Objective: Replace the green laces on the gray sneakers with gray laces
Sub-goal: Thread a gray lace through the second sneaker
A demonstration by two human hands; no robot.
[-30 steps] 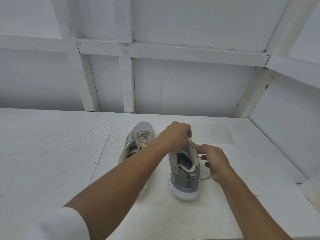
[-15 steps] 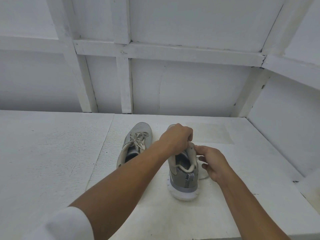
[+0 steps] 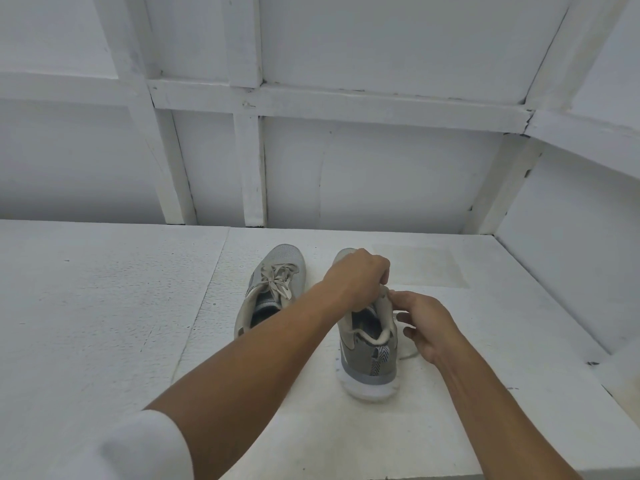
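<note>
Two gray sneakers stand side by side on the white table (image 3: 104,306), heels toward me. The left sneaker (image 3: 277,271) is laced with pale laces tied in a bow. My left hand (image 3: 356,278) reaches over the right sneaker (image 3: 367,351) and grips its tongue at the top, hiding the lace area. My right hand (image 3: 426,327) is beside that tongue, thumb and forefinger pinching a pale lace (image 3: 407,353) whose loop trails onto the table at the shoe's right side.
A white panelled wall (image 3: 346,168) rises behind the table and an angled white wall (image 3: 571,220) closes the right side. The table's front edge runs along the bottom right.
The view has shifted slightly. Both hands stay at the right sneaker's tongue; the right hand has edged a little closer to the tongue.
</note>
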